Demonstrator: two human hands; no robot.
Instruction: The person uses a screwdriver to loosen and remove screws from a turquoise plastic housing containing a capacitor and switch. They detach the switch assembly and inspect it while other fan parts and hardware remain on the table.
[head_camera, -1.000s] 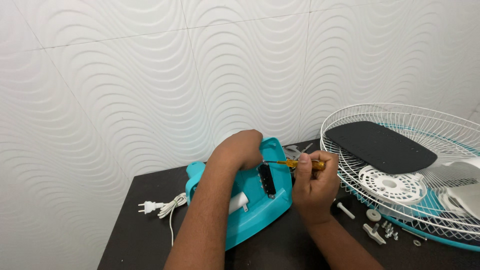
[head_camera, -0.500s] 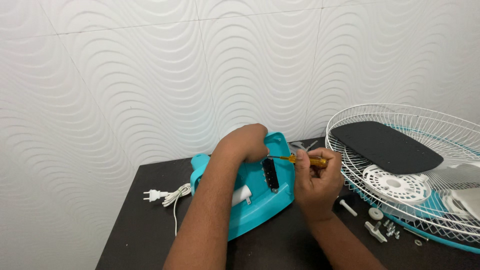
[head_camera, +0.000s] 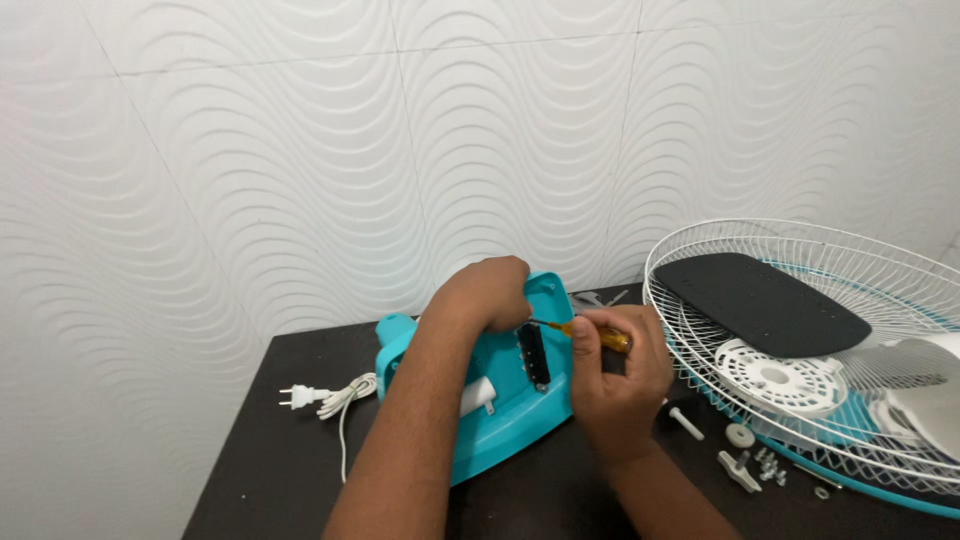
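While my left hand (head_camera: 488, 292) presses closed over the top of the teal base (head_camera: 505, 395) at centre frame, my right hand (head_camera: 620, 375) keeps its grip pinched on a screwdriver (head_camera: 585, 332), tip at the base's black slot. A plug (head_camera: 300, 397) lies lower left on the bench (head_camera: 270, 470); a fan grille (head_camera: 830, 350) fills the right.

Packages, labels, signs, screens: none showing anywhere on the dark table, against the white wavy wall, or among the fan parts lying about in this view.
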